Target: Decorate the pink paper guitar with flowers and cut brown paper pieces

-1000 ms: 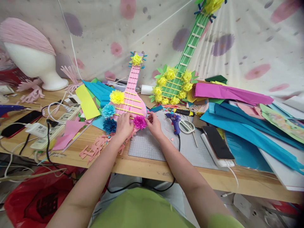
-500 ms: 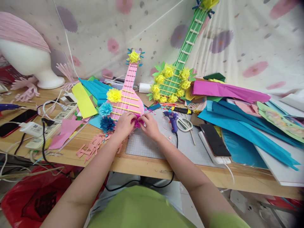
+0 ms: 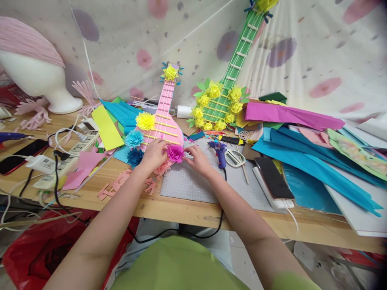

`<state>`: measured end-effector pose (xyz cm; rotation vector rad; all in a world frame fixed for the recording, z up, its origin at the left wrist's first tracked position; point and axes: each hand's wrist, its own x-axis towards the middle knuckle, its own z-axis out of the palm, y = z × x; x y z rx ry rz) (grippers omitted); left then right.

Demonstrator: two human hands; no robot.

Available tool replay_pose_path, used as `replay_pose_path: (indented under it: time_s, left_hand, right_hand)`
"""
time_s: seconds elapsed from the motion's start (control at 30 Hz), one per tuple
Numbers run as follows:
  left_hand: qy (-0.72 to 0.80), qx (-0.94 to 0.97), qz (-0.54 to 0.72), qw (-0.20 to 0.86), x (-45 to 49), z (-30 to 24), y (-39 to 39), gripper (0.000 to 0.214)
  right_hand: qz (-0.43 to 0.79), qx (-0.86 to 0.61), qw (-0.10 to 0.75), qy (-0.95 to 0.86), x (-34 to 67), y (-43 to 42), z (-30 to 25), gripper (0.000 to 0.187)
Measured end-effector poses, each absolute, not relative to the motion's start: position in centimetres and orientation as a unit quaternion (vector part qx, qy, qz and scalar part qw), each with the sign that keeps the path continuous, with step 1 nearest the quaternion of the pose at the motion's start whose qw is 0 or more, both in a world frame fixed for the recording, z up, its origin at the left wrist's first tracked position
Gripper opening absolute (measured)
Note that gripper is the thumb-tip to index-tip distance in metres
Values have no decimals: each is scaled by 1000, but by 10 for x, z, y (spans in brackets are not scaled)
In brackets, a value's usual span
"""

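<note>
A magenta paper flower (image 3: 175, 153) sits at the lower right edge of a pink paper guitar (image 3: 165, 121) with yellow strips and white strings. My left hand (image 3: 155, 156) lies over the guitar's lower body, its fingers closed at the flower's left side; the fingertips are partly hidden. From the right, my right hand (image 3: 197, 160) pinches the flower's outer petals between thumb and finger. Below the flower a salmon paper flower (image 3: 162, 168) shows partly behind my left hand. Dark blue (image 3: 135, 157), light blue (image 3: 134, 139) and yellow (image 3: 145, 121) paper flowers line the guitar's left side.
A purple glue gun (image 3: 220, 153) and scissors (image 3: 236, 158) lie on the grey cutting mat (image 3: 187, 185). A green paper guitar (image 3: 225, 96) leans behind. Phone (image 3: 273, 177) and coloured paper (image 3: 314, 161) are right; a power strip (image 3: 81, 147) with cables is left.
My hands have spread apart, the left one moving left and the right one slightly right. The magenta flower, mostly covered before, now shows fully between them, and the salmon flower has come into sight.
</note>
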<state>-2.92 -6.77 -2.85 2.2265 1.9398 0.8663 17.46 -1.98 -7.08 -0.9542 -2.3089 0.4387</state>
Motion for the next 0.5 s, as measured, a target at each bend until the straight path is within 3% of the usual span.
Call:
replay_pose_path:
  time_s: [0.13, 0.23, 0.5]
  left_hand:
    - [638, 669, 380, -37, -27, -20, -75, 23]
    - [605, 702, 373, -56, -14, -28, -82, 22]
    - [667, 666, 324, -81, 4, -64, -78, 45]
  right_hand:
    - [108, -345, 372, -855, 170, -30, -60, 23]
    - [70, -292, 374, -878, 155, -37, -59, 27]
    - [44, -357, 364, -859, 133, -23, -77, 29]
